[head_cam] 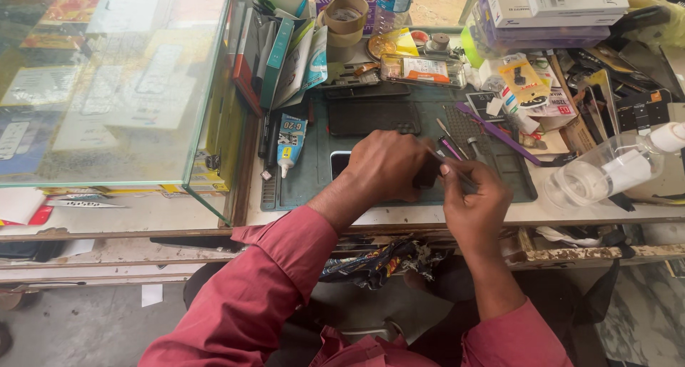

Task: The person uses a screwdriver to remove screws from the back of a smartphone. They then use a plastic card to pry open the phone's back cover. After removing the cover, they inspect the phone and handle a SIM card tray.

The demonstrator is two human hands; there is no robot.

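The left hand [385, 166] lay curled over a small dark phone part [428, 176] on the green mat [314, 174], fingers pressed together round it; the right hand [474, 199], at its 4 o'clock, pinched a thin tool [446, 164] against the part's edge. The part looked light, stiff and fragile; best gripped by its side edges. A glue tube [290, 144] lay at 9 o'clock on the surface.

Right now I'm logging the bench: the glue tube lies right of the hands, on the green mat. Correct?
Not quite. The head view shows the glue tube left of the hands, left and right, on the green mat.
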